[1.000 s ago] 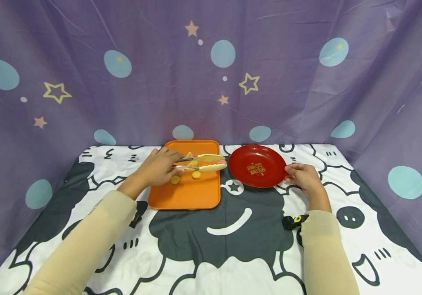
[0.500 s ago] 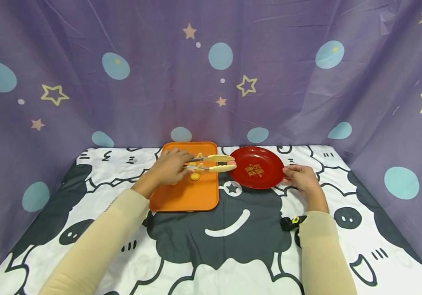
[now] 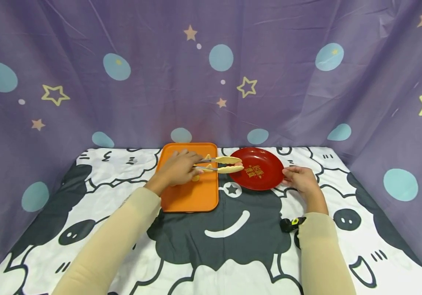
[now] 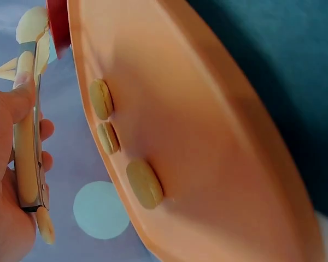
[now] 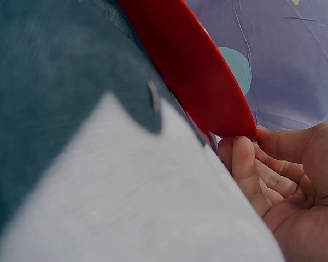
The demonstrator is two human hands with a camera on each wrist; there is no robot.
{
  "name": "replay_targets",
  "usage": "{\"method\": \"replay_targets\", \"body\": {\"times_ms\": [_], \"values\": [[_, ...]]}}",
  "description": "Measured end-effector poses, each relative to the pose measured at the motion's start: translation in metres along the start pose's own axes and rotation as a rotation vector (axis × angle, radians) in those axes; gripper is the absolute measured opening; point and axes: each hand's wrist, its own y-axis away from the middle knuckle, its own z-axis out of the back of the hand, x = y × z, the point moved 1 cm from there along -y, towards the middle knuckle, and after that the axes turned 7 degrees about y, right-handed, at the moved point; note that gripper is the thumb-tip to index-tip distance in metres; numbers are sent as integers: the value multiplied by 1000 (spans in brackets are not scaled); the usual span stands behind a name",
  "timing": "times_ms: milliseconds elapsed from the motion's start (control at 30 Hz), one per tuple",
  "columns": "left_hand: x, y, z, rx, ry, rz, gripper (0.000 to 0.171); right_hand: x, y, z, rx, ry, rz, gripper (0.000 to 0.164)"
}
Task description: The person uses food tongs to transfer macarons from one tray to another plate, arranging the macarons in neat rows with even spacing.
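My left hand holds food tongs with cream-coloured tips and metal arms, thumb along one arm in the left wrist view. Between the tips sits a small pinkish round piece, mostly covered by them. The tips overlap the left rim of a red plate with gold lettering. At that plate's right rim, my right hand pinches the edge between thumb and fingers. Beneath the left hand lies an orange tray. On it, the left wrist view shows yellow macarons in a loose row.
A black-and-white cartoon cloth covers the table. Behind it hangs a purple curtain with stars and blue ovals. Tray and plate stand side by side near the table's back edge. A black strap device sits at the right wrist.
The left hand has carried the tongs and the pinkish piece rightward, from over the tray to the plate's left rim. The right hand keeps its hold on the plate.
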Motion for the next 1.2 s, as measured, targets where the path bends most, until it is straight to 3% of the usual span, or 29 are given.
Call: {"method": "replay_targets", "body": {"times_ms": [300, 733, 1200], "values": [[-2, -9, -4, 9, 11, 14, 52, 1, 1, -2, -1, -27, 8, 34], [-13, -19, 8, 53, -63, 2, 53, 1, -1, 1, -1, -19, -9, 40], [-16, -17, 10, 61, -65, 4, 55, 2, 2, -1, -12, 2, -6, 39]]}}
